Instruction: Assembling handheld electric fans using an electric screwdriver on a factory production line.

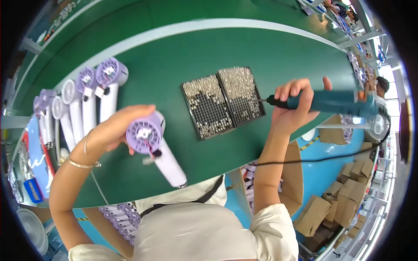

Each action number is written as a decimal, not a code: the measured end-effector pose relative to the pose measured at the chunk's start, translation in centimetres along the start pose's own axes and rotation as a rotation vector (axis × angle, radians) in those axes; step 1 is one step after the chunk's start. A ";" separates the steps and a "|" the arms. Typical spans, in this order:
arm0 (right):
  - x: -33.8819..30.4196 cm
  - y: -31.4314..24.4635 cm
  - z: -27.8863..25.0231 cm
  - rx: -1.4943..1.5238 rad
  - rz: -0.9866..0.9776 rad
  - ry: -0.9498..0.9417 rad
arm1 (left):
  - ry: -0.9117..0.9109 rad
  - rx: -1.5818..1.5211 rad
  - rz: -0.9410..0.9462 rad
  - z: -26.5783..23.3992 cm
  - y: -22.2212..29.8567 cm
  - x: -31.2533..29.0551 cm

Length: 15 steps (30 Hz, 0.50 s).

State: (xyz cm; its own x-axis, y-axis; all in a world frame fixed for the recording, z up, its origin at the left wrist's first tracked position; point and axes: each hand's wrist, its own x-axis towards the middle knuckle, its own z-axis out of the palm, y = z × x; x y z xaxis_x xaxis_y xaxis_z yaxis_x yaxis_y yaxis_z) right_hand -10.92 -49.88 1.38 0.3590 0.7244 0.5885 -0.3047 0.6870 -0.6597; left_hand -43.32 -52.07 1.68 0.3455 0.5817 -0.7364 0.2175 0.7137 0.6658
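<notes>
A handheld fan with a purple round head and a white handle is in my left hand, whose fingers curl round the back of the head. The open face of the head shows thin wires and a small connector hanging out. My right hand grips a teal electric screwdriver, held sideways with its bit pointing left. The bit's tip is over the right edge of the right screw tray; whether it touches a screw I cannot tell. A left screw tray adjoins it, both partly filled with upright screws.
Several similar fans lie in a row on the green table at the left. A black cable runs from the screwdriver across the right side. Below the table edge are cardboard boxes with fan parts. Another person is at the far right.
</notes>
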 end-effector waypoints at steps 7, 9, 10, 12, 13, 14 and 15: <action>-0.3 -0.3 -0.8 -0.232 0.064 0.010 | 0.338 0.218 0.422 1.1 -3.1 0.8; -1.1 0.5 -1.5 -0.230 0.059 -0.001 | 0.535 0.555 0.668 2.2 -3.6 0.2; -1.4 0.9 -1.6 -0.208 0.053 -0.009 | 0.563 0.679 0.783 2.5 -4.0 0.0; -1.2 1.0 -1.5 -0.279 0.037 0.007 | 0.450 0.690 0.995 3.0 -5.0 0.8; -1.1 1.0 -1.8 -0.266 0.023 0.014 | 0.439 0.677 0.991 3.3 -5.3 1.4; -0.9 1.2 -1.9 -0.246 0.010 0.021 | 0.477 0.661 1.001 3.6 -5.8 2.1; -0.9 1.3 -1.9 -0.254 0.018 0.020 | 0.514 0.646 1.011 3.8 -6.2 2.7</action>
State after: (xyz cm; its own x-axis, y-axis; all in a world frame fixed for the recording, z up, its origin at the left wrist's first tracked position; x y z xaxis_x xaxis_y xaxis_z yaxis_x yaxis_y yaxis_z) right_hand -9.96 -49.70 -0.89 0.3736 0.7334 0.5680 -0.0805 0.6356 -0.7678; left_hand -40.26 -56.41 -4.05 0.2583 0.9316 0.2556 0.5142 -0.3566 0.7800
